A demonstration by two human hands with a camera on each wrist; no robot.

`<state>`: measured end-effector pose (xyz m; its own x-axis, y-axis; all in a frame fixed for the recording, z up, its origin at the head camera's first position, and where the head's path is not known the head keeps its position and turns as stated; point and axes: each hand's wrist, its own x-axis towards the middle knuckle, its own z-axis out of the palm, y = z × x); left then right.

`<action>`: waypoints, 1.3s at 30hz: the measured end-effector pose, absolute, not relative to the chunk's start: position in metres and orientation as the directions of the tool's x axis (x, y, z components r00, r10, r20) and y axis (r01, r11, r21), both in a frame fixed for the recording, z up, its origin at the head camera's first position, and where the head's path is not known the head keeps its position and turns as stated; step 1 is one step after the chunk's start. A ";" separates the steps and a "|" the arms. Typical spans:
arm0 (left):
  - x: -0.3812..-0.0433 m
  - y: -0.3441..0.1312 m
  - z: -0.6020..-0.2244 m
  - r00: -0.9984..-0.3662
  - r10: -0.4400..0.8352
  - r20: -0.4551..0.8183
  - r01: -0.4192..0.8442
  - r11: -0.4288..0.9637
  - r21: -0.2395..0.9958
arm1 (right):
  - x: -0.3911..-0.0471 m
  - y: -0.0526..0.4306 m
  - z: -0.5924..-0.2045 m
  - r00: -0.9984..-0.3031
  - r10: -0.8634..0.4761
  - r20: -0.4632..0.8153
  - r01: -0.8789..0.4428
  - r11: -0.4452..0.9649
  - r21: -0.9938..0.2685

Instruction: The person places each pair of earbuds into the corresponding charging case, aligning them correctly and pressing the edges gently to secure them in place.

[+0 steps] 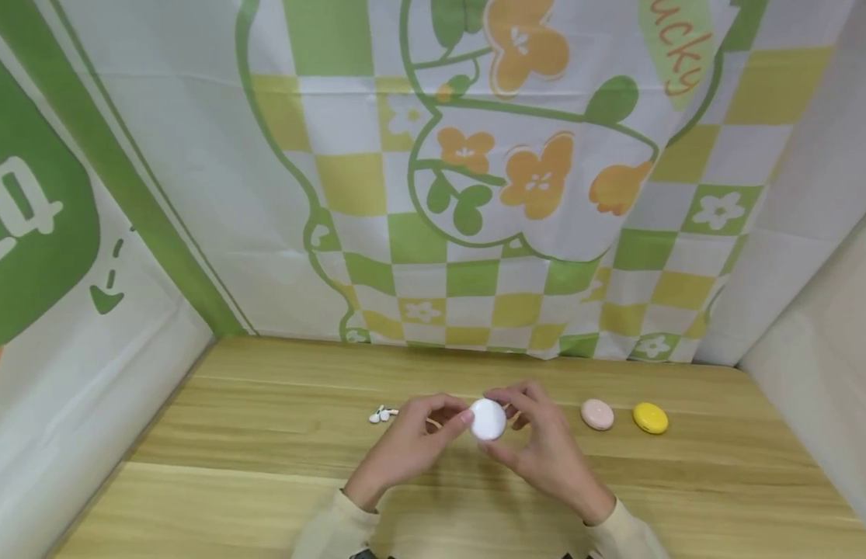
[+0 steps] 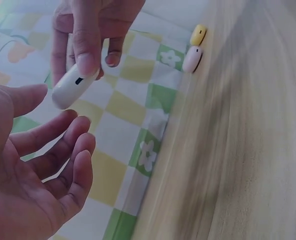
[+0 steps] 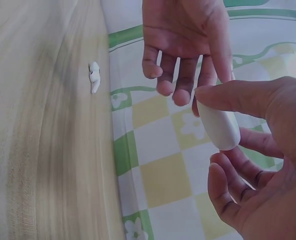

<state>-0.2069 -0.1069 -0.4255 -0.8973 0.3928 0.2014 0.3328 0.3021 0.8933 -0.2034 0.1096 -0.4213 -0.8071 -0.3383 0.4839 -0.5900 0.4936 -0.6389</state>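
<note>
A round white case [image 1: 488, 420] with rounded edges is held up above the table between both hands. My right hand [image 1: 550, 449] pinches it between thumb and fingers. In the left wrist view, a small dark slot shows on the rim of the white case [image 2: 74, 86]. My left hand [image 1: 408, 441] is close beside the case, its fingers loosely bent; the left wrist view shows a narrow gap between its thumb [image 2: 30, 98] and the case. White earbuds [image 1: 382, 414] lie on the table to the left, partly behind the left hand; the right wrist view shows the earbuds [image 3: 94, 76] too.
A pink round case [image 1: 597, 414] and a yellow round case [image 1: 650, 418] lie on the wooden table [image 1: 265, 435] to the right. Behind the table hangs a checked, flowered cloth [image 1: 433, 233]; pale cloth walls stand at both sides.
</note>
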 end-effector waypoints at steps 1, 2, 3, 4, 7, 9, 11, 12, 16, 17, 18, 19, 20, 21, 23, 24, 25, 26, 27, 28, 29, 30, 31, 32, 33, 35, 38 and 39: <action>-0.207 -0.107 -0.426 -0.894 0.400 0.200 0.334 0.299 0.894 | -0.204 0.110 -0.421 -0.801 -0.350 0.486 -0.599 0.490 -0.634; -0.207 -0.106 -0.426 -0.892 0.406 0.200 0.336 0.298 0.893 | -0.203 0.110 -0.421 -0.795 -0.361 0.487 -0.606 0.487 -0.629; -0.206 -0.106 -0.426 -0.890 0.410 0.199 0.337 0.299 0.893 | -0.203 0.110 -0.421 -0.790 -0.371 0.488 -0.613 0.483 -0.625; -0.206 -0.106 -0.426 -0.889 0.413 0.197 0.337 0.301 0.892 | -0.203 0.110 -0.421 -0.785 -0.380 0.489 -0.619 0.479 -0.622; -0.206 -0.106 -0.426 -0.886 0.422 0.192 0.339 0.307 0.889 | -0.203 0.110 -0.421 -0.764 -0.403 0.505 -0.646 0.463 -0.608; -0.206 -0.106 -0.426 -0.885 0.426 0.190 0.339 0.308 0.889 | -0.202 0.111 -0.421 -0.751 -0.412 0.516 -0.660 0.453 -0.599; -0.206 -0.105 -0.426 -0.885 0.423 0.193 0.338 0.301 0.892 | -0.202 0.111 -0.421 -0.740 -0.416 0.528 -0.672 0.446 -0.591; -0.206 -0.105 -0.426 -0.887 0.418 0.195 0.336 0.298 0.893 | -0.202 0.111 -0.421 -0.739 -0.415 0.531 -0.674 0.445 -0.590; -0.205 -0.103 -0.425 -0.902 0.380 0.207 0.325 0.281 0.903 | -0.201 0.111 -0.421 -0.740 -0.405 0.538 -0.673 0.435 -0.598; -0.205 -0.102 -0.425 -0.906 0.368 0.210 0.322 0.277 0.905 | -0.202 0.112 -0.421 -0.741 -0.399 0.540 -0.671 0.430 -0.604; -0.205 -0.102 -0.425 -0.910 0.356 0.213 0.318 0.272 0.908 | -0.202 0.112 -0.421 -0.742 -0.394 0.542 -0.670 0.421 -0.612; -0.204 -0.102 -0.425 -0.914 0.342 0.217 0.316 0.267 0.911 | -0.202 0.113 -0.421 -0.744 -0.387 0.544 -0.668 0.411 -0.621; -0.204 -0.102 -0.425 -0.919 0.327 0.220 0.312 0.262 0.913 | -0.203 0.114 -0.421 -0.752 -0.377 0.541 -0.659 0.398 -0.638; -0.204 -0.102 -0.424 -0.923 0.313 0.224 0.309 0.257 0.916 | -0.203 0.114 -0.421 -0.762 -0.366 0.534 -0.646 0.384 -0.659; -0.203 -0.101 -0.424 -0.930 0.284 0.232 0.303 0.241 0.922 | -0.204 0.116 -0.421 -0.793 -0.337 0.507 -0.606 0.365 -0.707; -0.203 -0.101 -0.423 -0.933 0.272 0.237 0.303 0.234 0.924 | -0.205 0.116 -0.421 -0.812 -0.324 0.486 -0.580 0.356 -0.732; -0.203 -0.101 -0.423 -0.935 0.261 0.241 0.301 0.226 0.926 | -0.206 0.117 -0.421 -0.834 -0.309 0.457 -0.546 0.350 -0.761; -0.203 -0.101 -0.422 -0.937 0.252 0.241 0.297 0.214 0.931 | -0.206 0.117 -0.421 -0.855 -0.297 0.426 -0.512 0.342 -0.788; -0.203 -0.101 -0.422 -0.939 0.245 0.242 0.294 0.201 0.934 | -0.207 0.117 -0.421 -0.871 -0.288 0.398 -0.481 0.336 -0.810; -0.203 -0.101 -0.421 -0.940 0.238 0.244 0.291 0.188 0.938 | -0.208 0.117 -0.421 -0.887 -0.280 0.368 -0.450 0.336 -0.828; -0.203 -0.101 -0.421 -0.941 0.233 0.246 0.290 0.179 0.940 | -0.208 0.117 -0.420 -0.898 -0.277 0.341 -0.423 0.335 -0.842; -0.203 -0.100 -0.421 -0.942 0.227 0.247 0.288 0.169 0.942 | -0.209 0.116 -0.420 -0.909 -0.275 0.314 -0.397 0.332 -0.856; -0.203 -0.100 -0.421 -0.943 0.221 0.247 0.285 0.158 0.945 | -0.209 0.116 -0.419 -0.919 -0.272 0.287 -0.369 0.329 -0.869; -0.203 -0.099 -0.421 -0.944 0.215 0.248 0.283 0.151 0.947 | -0.209 0.116 -0.418 -0.926 -0.272 0.261 -0.344 0.323 -0.882; -0.203 -0.099 -0.421 -0.943 0.213 0.254 0.287 0.143 0.947 | -0.209 0.115 -0.418 -0.930 -0.275 0.244 -0.327 0.320 -0.889; -0.204 -0.098 -0.421 -0.941 0.211 0.265 0.297 0.139 0.945 | -0.209 0.114 -0.416 -0.940 -0.275 0.199 -0.283 0.310 -0.908; -0.204 -0.098 -0.423 -0.936 0.213 0.280 0.314 0.146 0.938 | -0.208 0.113 -0.415 -0.945 -0.286 0.161 -0.244 0.284 -0.927; -0.204 -0.097 -0.423 -0.934 0.215 0.284 0.319 0.150 0.936 | -0.208 0.113 -0.415 -0.945 -0.287 0.156 -0.238 0.277 -0.931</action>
<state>-0.2038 -0.0973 -0.4232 -0.9343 0.2149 0.2844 0.3193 0.1496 0.9358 -0.2077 0.1131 -0.4151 -0.9451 -0.2874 0.1556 -0.2376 0.2775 -0.9309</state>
